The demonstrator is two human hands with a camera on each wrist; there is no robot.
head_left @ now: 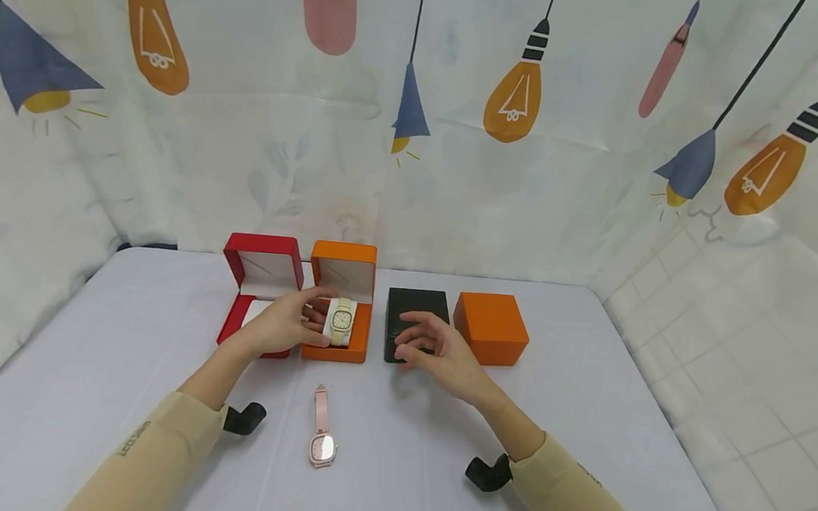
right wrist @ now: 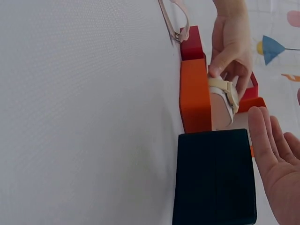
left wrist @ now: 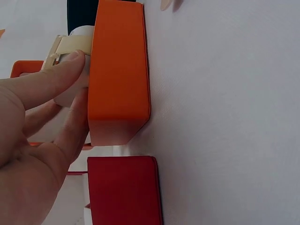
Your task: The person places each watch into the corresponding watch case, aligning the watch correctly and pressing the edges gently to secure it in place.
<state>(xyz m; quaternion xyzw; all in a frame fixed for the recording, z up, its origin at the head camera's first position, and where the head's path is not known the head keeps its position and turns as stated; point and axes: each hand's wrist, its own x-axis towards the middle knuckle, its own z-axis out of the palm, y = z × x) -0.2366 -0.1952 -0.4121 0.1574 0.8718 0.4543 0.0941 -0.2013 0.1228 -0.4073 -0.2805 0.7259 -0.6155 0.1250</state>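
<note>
A cream-strapped wristwatch [head_left: 342, 319] wraps a white cushion [right wrist: 227, 103] at the open orange watch box [head_left: 334, 355]. My left hand [head_left: 284, 324] holds the watch and cushion from the left, the thumb pressing the front of the strap and the fingers behind, as the left wrist view shows. The cushion sits partly above the box's front wall [left wrist: 119, 61]. My right hand [head_left: 447, 360] hovers over the front of the closed black box [head_left: 416, 300], fingers loosely bent with nothing in them. In the right wrist view its fingers [right wrist: 262, 136] stand beside that box.
Left of the orange box stands an open red watch box [head_left: 264, 244] with a white insert. A closed orange box [head_left: 492, 328] is right of the black one. In front lies a watch with a pink strap [head_left: 322, 418]. A printed curtain [head_left: 243, 152] hangs behind the table.
</note>
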